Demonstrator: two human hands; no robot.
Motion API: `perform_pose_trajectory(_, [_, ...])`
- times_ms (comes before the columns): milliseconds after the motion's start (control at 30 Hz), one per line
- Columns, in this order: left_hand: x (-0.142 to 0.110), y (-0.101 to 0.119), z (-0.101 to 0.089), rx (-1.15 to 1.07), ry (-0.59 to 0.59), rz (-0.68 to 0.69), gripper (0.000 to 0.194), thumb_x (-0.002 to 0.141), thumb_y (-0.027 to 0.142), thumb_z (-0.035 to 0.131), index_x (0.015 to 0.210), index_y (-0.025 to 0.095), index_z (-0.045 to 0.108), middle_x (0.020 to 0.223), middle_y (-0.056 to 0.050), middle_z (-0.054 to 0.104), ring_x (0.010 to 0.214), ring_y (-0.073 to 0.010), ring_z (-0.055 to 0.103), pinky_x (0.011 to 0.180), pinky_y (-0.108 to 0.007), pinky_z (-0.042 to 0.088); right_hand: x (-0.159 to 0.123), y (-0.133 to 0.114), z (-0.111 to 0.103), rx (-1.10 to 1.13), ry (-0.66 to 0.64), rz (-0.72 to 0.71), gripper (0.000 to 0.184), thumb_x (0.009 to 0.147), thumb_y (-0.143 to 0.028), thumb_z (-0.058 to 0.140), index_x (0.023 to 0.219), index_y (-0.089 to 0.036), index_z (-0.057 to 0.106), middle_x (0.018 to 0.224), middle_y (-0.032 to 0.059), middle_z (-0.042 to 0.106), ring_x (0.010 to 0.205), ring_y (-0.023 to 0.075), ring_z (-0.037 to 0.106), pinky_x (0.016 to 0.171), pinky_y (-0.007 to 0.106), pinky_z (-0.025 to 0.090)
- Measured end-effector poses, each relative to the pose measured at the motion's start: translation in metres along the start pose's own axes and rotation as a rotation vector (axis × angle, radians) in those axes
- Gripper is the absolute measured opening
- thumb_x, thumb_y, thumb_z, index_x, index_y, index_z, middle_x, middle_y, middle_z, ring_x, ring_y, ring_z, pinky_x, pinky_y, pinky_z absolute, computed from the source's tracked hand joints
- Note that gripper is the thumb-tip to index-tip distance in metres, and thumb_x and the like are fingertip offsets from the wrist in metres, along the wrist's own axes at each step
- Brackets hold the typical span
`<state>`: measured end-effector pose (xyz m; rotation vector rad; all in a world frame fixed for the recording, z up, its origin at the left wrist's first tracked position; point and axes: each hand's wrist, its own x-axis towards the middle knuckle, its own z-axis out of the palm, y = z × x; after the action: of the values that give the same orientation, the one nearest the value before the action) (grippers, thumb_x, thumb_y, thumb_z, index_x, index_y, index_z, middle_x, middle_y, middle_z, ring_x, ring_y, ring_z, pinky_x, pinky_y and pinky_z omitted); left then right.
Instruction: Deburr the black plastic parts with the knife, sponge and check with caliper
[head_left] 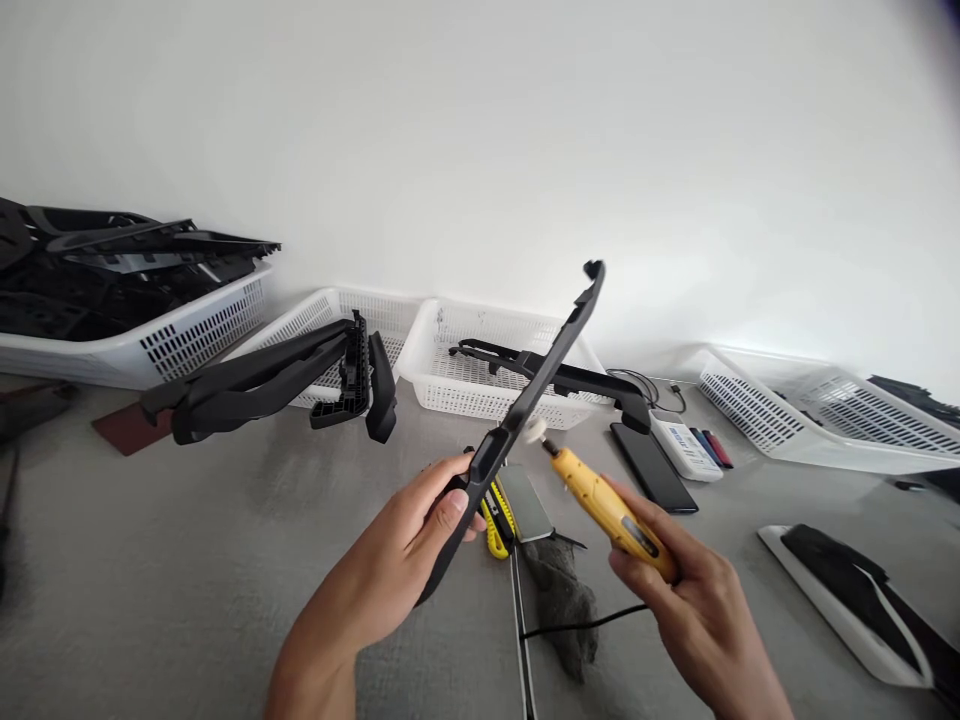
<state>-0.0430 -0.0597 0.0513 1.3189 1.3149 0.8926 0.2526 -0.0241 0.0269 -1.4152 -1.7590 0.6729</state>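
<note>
From where I stand, the left hand [397, 555] is closed in a pinch around the lower part of a long black strip [517, 415]. The thumb presses on the near face, the fingers bend behind, and some fingertips show past the right edge. The strip is held up off the table [247, 570], slanting up and away to the right, its hooked far end higher than both hands.

The right hand [686, 585] is wrapped around the back half of a yellow rotary tool [611, 510], thumb below and forefinger along the upper side, with no slack in the grip that I can see. The tool points up and to the left. Its pale round tip [534, 430] is just beside the strip's right edge, though I cannot tell whether the two touch. A black cord [592, 626] runs across the table below this hand.

Beneath, between the hands, lie a yellow cutter [496, 520], a flat grey piece [527, 505] and a crumpled dark cloth [562, 600]. Past the strip, another black strip [592, 380] lies across a white basket [465, 398], its near end jutting over the rim toward a black flat slab [651, 468] on the table.
</note>
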Motion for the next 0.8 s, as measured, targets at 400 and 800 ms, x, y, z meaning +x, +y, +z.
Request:
perform_pose_trajectory(400, [0.018, 0.002, 0.015, -0.311, -0.010, 0.077, 0.052, 0.101, 0.056, 0.069, 0.148, 0.037, 0.062, 0.123, -0.006, 0.071, 0.111, -0.0244, 0.068, 0.091, -0.034, 0.056, -0.009, 0.009, -0.010, 0.001, -0.099, -0.095, 0.048, 0.090, -0.048, 0.076, 0.135, -0.032, 0.082, 0.123, 0.0059, 0.084, 0.111, 0.0360, 0.080, 0.083, 0.032, 0.067])
perform_pose_trajectory(800, [0.013, -0.001, 0.008, -0.066, 0.127, 0.094, 0.058, 0.099, 0.061, 0.069, 0.149, 0.033, 0.069, 0.117, -0.008, 0.080, 0.100, -0.0272, 0.074, 0.079, -0.034, 0.062, -0.006, -0.001, -0.012, -0.010, 0.022, -0.059, 0.044, 0.090, -0.044, 0.072, 0.129, -0.028, 0.085, 0.073, 0.0001, 0.075, 0.056, 0.0185, 0.065, 0.052, 0.023, 0.055])
